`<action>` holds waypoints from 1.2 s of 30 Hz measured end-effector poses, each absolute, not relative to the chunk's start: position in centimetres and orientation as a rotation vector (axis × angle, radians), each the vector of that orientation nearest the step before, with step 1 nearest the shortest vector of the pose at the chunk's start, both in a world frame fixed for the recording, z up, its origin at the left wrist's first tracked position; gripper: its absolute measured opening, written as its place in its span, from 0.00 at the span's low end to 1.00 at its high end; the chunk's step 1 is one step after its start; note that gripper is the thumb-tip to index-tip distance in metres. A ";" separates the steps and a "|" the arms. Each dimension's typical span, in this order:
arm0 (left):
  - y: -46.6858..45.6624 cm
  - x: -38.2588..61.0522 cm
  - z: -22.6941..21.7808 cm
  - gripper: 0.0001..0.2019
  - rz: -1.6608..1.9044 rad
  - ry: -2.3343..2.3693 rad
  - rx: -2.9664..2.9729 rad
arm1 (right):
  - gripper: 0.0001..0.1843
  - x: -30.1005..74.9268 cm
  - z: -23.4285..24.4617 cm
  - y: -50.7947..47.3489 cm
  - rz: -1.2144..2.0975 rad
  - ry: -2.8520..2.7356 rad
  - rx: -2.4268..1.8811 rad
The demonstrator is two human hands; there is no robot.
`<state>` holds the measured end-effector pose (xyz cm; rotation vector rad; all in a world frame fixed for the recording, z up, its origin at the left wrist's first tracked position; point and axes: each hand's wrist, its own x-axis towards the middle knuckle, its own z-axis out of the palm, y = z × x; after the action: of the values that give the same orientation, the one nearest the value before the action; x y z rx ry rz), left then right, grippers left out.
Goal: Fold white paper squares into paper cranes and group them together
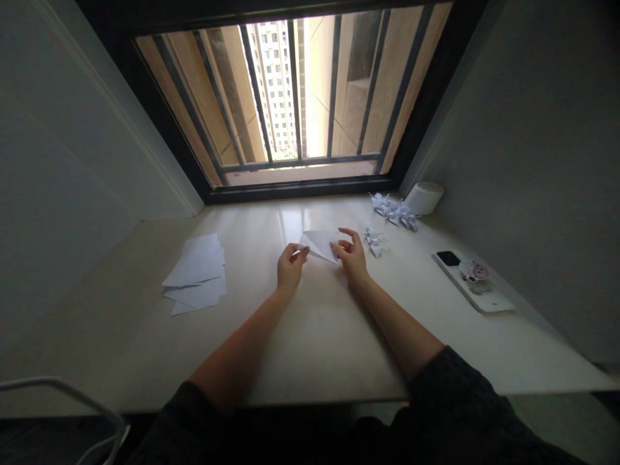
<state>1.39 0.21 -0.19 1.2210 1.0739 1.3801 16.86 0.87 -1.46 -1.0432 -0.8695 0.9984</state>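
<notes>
A folded sheet of white paper (320,243) is held between my two hands, just above the pale counter. Its left corner is pinched between the thumb and fingers of my left hand (290,266). My right hand (352,259) grips the right side, thumb on the near face, with the index finger curled over the far edge. A crease runs across the paper, and a flap shows along its lower left. Just right of my right hand lie a few small folded paper figures (374,241).
Loose white sheets (196,271) lie stacked unevenly at left. More folded paper figures (394,211) cluster at the back right beside a white roll (424,197). A white phone (472,281) with a round grip lies at right. The counter (310,349) meets a barred window (300,97) behind.
</notes>
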 end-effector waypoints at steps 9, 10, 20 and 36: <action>0.9 0.8 -0.3 0.17 1.517 1.066 0.918 | 0.23 16.9 -1.0 0.6 1.293 -1.134 -1.070; 0.9 0.8 -0.3 0.17 1.528 1.069 0.903 | 0.23 16.9 -0.9 0.5 1.292 -1.166 -1.086; 1.6 0.1 -0.2 0.15 1.647 1.188 0.762 | 0.22 17.1 -0.6 0.2 1.201 -1.328 -1.058; 2.2 -0.3 -0.5 0.16 1.711 1.040 0.619 | 0.16 17.7 -0.8 1.1 1.132 -0.781 -1.077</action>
<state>-0.31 2.22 -0.49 0.6188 1.0401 1.7107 17.67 1.09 -0.78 -1.0766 -0.7812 1.1324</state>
